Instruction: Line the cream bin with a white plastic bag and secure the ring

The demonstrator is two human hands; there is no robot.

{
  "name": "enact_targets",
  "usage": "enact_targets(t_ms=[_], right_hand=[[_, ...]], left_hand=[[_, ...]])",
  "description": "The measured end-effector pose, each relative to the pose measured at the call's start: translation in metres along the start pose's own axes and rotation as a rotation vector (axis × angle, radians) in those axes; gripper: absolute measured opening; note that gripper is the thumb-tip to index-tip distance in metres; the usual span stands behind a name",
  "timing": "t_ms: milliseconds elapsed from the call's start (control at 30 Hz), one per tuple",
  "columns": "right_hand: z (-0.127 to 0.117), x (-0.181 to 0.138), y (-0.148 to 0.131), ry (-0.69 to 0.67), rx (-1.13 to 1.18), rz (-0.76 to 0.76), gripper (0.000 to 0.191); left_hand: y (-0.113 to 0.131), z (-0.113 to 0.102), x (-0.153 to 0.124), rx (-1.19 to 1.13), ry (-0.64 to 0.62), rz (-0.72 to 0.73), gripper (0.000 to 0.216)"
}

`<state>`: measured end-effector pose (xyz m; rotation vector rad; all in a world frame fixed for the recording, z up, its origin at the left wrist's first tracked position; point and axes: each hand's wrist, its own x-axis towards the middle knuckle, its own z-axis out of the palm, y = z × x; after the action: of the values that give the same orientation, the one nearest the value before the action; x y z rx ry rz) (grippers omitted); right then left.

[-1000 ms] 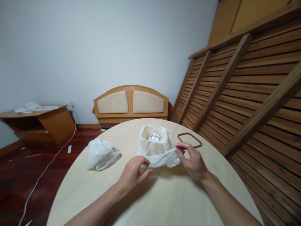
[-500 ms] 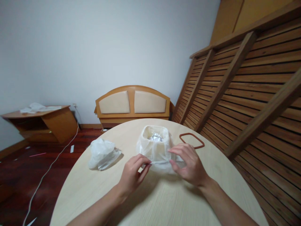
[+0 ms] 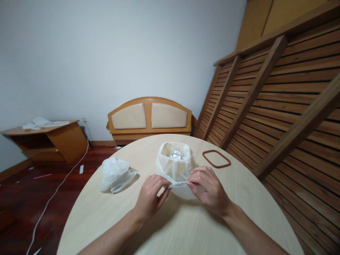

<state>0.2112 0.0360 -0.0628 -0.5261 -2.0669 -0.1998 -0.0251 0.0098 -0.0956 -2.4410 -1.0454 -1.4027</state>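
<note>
A small cream bin [image 3: 171, 144] with a rounded square rim stands on the table, and a translucent white plastic bag [image 3: 183, 191] drapes over its rim and outside. Something silvery [image 3: 176, 155] shows inside the bin. My left hand [image 3: 152, 194] pinches the bag's loose edge in front of the bin. From the other side, my right hand [image 3: 209, 187] grips the same edge between thumb and fingers. The edge stretches between both hands. Right of the bin lies a reddish-brown rounded frame [image 3: 216, 166], flat on the table.
The round pale wood table [image 3: 207, 230] carries a crumpled white plastic bag [image 3: 115, 175] on its left. Beyond are a headboard [image 3: 150, 120] and, at left, a low cabinet [image 3: 61, 138]. Wooden slats [image 3: 265, 117] lean at right. A white cable [image 3: 57, 198] crosses the floor.
My right hand has moved slightly left and closed on the bag's edge. That edge is now drawn between both hands; my left hand keeps its pinch.
</note>
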Motion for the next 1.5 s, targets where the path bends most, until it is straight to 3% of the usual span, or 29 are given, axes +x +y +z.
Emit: enact_targets(t_ms=[267, 533, 700, 867, 1033, 1167, 1333, 1500], right_hand=[[-0.005, 0.002, 0.005, 0.089, 0.004, 0.057, 0.01], [-0.001, 0.0, 0.002, 0.046, 0.013, 0.026, 0.009], [0.003, -0.002, 0.004, -0.029, 0.019, 0.026, 0.011], [0.006, -0.005, 0.007, -0.043, 0.019, 0.059, 0.009], [0.006, -0.005, 0.008, -0.035, 0.007, 0.1, 0.011], [0.006, -0.004, 0.008, -0.032, 0.003, 0.101, 0.009], [0.006, -0.005, 0.008, 0.001, -0.037, 0.136, 0.007], [0.004, -0.006, 0.015, 0.126, -0.069, 0.292, 0.011]], left_hand=[[-0.02, 0.004, -0.004, 0.033, 0.019, -0.133, 0.012], [-0.035, -0.001, -0.007, 0.061, -0.127, -0.499, 0.02], [-0.051, 0.0, -0.008, -0.071, -0.046, -0.639, 0.023], [-0.059, 0.0, -0.007, -0.13, 0.075, -0.623, 0.023], [-0.059, -0.003, -0.006, -0.126, 0.151, -0.501, 0.024], [-0.05, -0.004, -0.007, -0.134, 0.106, -0.388, 0.031], [-0.043, 0.003, -0.013, -0.064, -0.06, -0.167, 0.056], [-0.041, 0.006, -0.016, 0.015, -0.079, -0.181, 0.065]])
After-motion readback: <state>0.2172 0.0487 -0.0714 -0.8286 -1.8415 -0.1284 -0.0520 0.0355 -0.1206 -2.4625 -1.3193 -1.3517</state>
